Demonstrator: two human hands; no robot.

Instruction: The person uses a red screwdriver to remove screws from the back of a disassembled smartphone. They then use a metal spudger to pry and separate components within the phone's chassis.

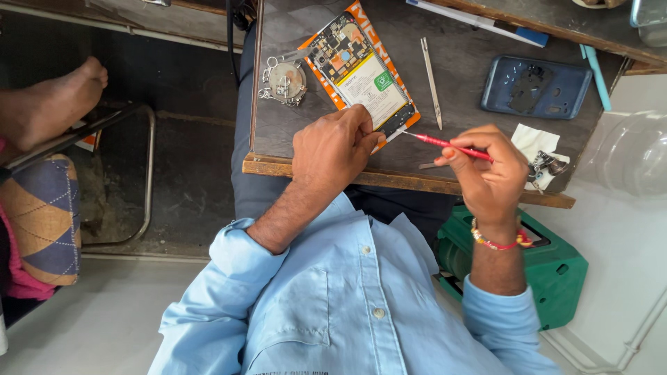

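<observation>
Observed from above: the left hand (332, 151) rests knuckles-up on the near end of an opened smartphone (361, 69), its fingers curled and pressing down on the lower edge of the device, pinning rather than lifting it. The phone lies back-off on an orange mat (332, 94) at about 12 o'clock from that hand, circuit board and white-labelled battery exposed (the bottom edge is hidden under the fingers). The right hand (490, 170) is closed in a pen-style pinch on a red-handled screwdriver (448, 145), whose thin tip points toward 9 o'clock and meets the phone's lower right corner. Metal tweezers (431, 82) lie on the dark worktable (458, 62) just beside the phone at its 3 o'clock. A blue back cover (536, 87) lies inner side up, well apart at 2 o'clock of the right hand. A round metal tool (286, 80) sits at the phone's 9 o'clock. A white tissue (531, 141) lies beside the right hand at 2 o'clock. A green case (552, 267) stands below the table edge.
</observation>
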